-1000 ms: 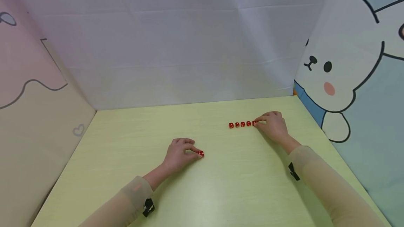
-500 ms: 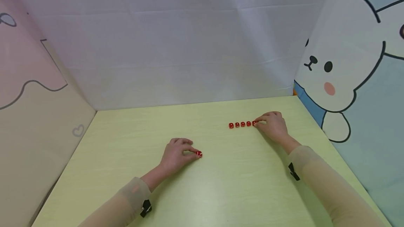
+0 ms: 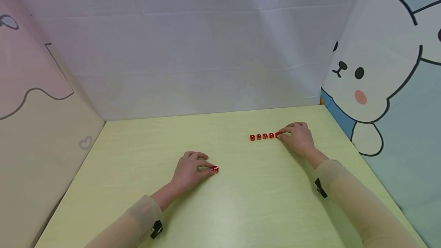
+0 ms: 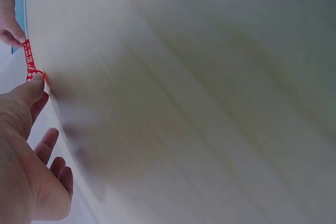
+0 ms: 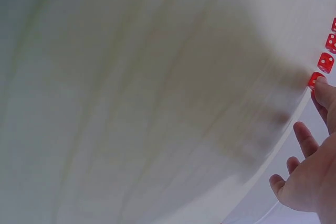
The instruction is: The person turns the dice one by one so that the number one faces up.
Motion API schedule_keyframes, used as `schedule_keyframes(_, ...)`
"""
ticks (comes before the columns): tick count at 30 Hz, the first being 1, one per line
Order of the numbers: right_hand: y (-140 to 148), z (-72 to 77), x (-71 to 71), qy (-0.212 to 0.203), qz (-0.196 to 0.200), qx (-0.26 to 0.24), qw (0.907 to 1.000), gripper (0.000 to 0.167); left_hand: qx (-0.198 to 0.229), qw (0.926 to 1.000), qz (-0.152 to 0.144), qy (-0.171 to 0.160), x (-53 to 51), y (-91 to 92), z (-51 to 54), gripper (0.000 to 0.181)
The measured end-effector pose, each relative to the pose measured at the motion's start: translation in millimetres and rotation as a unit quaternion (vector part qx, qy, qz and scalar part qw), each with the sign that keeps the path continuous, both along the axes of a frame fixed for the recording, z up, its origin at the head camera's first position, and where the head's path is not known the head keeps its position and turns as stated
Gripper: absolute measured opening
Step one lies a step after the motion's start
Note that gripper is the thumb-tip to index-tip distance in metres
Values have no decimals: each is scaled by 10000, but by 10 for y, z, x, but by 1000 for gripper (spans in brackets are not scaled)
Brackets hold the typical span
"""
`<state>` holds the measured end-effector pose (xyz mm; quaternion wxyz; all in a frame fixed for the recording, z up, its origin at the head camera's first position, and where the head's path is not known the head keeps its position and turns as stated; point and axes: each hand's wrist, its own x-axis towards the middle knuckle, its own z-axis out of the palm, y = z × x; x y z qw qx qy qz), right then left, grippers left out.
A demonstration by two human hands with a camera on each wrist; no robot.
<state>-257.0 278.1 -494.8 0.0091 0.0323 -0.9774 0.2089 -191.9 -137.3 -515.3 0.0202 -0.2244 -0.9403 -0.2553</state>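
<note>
Between thumb and index finger my left hand (image 3: pixel 189 171) pinches a red die (image 3: pixel 215 169) with white pips, low over the table or touching it; I cannot tell which. Farther back and to the right, my right hand (image 3: pixel 297 137) pinches another red die (image 3: pixel 277 135), the right end of a short row. To its left stand several more red dice (image 3: pixel 265 136) with small gaps between them. In the right wrist view, thumb and fingertip partly cover the pinched die (image 5: pixel 316 80), and the neighbouring die (image 5: pixel 326 62) sits just apart from it.
The pale yellow table (image 3: pixel 138 144) reaches back to a white curtain (image 3: pixel 206 49). A panel with a cartoon bear (image 3: pixel 375 68) stands along the right edge, and a pink and cream panel (image 3: pixel 41 137) along the left.
My left hand has drifted slightly to the left with its die, whose upper face looks turned. The right hand and the row of dice have stayed in place.
</note>
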Motion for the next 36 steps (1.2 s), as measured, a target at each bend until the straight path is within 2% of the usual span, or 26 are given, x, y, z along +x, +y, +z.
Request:
schedule_keyframes(13, -9, 11, -2, 33, 46, 34, 10000, 29, -194, 9998, 58, -12, 1, -23, 13, 30)
schedule_keyframes(19, -15, 32, 5, 43, 30, 34, 10000, 29, -145, 9995, 293, 16, 7, 43, 85, 24)
schedule_keyframes(26, -7, 43, 6, 18, 16, -34, 10000, 30, -386, 9980, 497, -47, 15, 147, 163, 28)
schedule_keyframes(36, 9, 62, 1, 58, 60, -98, 9999, 29, -482, 9973, 527, -175, 16, 180, 210, 25)
